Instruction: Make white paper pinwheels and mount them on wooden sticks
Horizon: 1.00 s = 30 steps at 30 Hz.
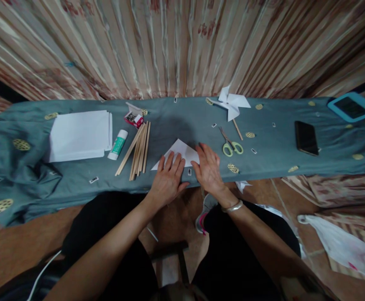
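A white sheet folded into a triangle point(179, 151) lies on the grey-green cloth-covered bench point(182, 117) in front of me. My left hand point(167, 179) lies flat with fingers stretched over the triangle's near left corner. My right hand point(208, 166) presses flat on its right side, fingers spread. Neither hand grips anything. A silver bangle sits on my right wrist.
Left of the hands lie several wooden sticks point(136, 151), a glue stick point(118, 144), a small red box of pins point(134, 119) and a stack of white paper point(80, 134). To the right are green-handled scissors point(230, 144), a finished paper pinwheel point(231, 104), a black phone point(306, 137) and a blue-framed tablet point(352, 106).
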### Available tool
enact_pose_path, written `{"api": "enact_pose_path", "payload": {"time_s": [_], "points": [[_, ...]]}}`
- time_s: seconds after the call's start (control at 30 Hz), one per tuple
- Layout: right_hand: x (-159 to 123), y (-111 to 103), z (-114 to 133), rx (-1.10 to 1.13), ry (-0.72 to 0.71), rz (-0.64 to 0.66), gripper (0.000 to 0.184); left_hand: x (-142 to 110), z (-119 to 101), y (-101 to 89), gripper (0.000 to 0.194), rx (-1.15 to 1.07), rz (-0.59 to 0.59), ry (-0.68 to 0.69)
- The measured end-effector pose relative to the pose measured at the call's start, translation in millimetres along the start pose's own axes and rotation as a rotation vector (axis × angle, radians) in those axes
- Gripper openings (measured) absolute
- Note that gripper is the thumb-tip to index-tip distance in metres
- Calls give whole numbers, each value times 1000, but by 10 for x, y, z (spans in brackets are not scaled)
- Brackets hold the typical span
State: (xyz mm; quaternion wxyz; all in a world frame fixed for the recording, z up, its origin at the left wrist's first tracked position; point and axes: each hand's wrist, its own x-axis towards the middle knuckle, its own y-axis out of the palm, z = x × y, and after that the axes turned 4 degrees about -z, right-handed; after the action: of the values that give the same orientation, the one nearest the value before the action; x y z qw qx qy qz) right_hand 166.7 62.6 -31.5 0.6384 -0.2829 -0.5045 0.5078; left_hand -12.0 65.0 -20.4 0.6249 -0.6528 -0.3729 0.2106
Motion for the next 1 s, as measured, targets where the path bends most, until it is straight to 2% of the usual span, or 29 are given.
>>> {"api": "enact_pose_path", "payload": {"time_s": [0.27, 0.5, 0.63, 0.8, 1.0], "points": [[-70, -128, -299, 13, 133, -63, 47, -446, 192, -41, 71, -40, -56, -1], [-93, -144, -318, -11, 150, -66, 46, -692, 235, -117, 71, 37, -44, -24], [-39, -163, -342, 24, 161, -87, 45, -781, 245, -119, 70, -23, -95, -32], [171, -196, -322, 200, 94, -106, 43, -725, 206, -147, 71, -171, -229, -54], [400, -47, -142, 296, 105, 86, 48, -445, 235, -200, 69, -297, -327, -79]]}}
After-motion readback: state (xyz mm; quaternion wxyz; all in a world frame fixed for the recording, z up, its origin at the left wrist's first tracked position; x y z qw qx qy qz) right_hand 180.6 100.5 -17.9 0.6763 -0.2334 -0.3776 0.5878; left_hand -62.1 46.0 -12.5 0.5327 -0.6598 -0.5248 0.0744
